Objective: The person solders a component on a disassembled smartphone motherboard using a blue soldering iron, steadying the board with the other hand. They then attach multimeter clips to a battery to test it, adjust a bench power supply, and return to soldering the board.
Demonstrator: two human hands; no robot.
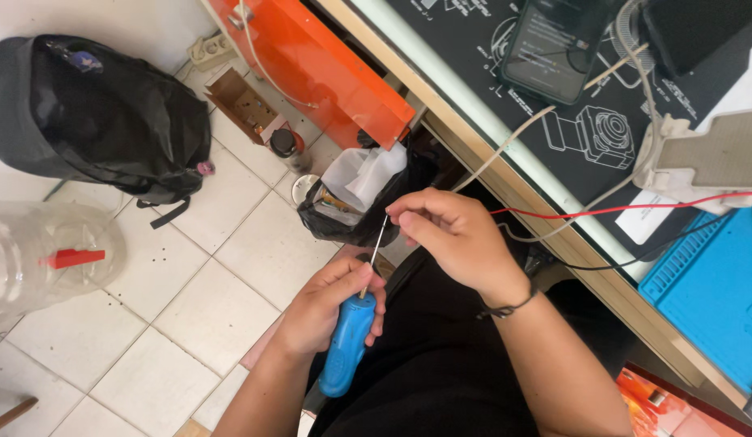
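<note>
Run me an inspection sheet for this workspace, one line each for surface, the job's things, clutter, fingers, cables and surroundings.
Surface: wooden bench edge at right, topped with a black printed mat and a blue mat.
Job's things: blue-handled tool with a thin metal shaft at its top end.
Clutter: black bag of scraps, small cardboard box, phone on the black mat.
Fingers: left hand wrapped around the blue handle; right hand pinching the shaft's tip.
Cables: red wire, black wire, white cable running over the bench.
Surroundings: white tiled floor, black backpack, clear plastic jug, orange panel.
</note>
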